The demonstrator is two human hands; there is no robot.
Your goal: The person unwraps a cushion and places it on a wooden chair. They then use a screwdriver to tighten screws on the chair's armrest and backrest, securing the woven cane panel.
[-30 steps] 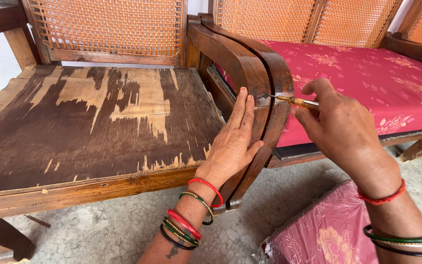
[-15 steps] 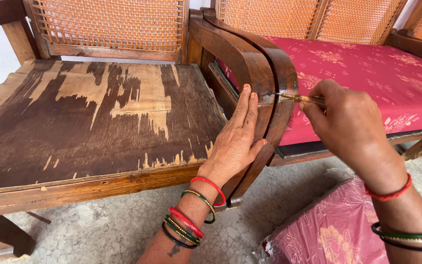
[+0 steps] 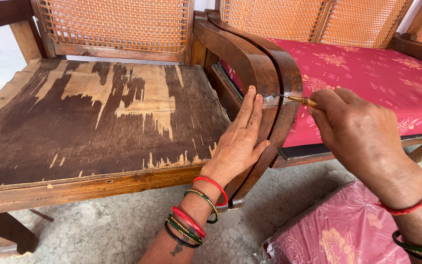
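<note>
Bright, even daylight, seemingly from upper left. Soft shadows only, no harsh glare. Sharp throughout; slight wide-angle bending toward the edges.

We take the curved armrest (image 3: 264,83) as our landmark. To its left lies the bare chair seat (image 3: 94,122); to its right, the cushioned seat (image 3: 382,78). Our left hand (image 3: 240,139) lies flat against its front, our right hand (image 3: 355,132) just right of it, holding a thin tool (image 3: 296,99) whose tip touches it. Below and right, a wrapped cushion (image 3: 348,230) lies on the floor (image 3: 108,230).
</note>
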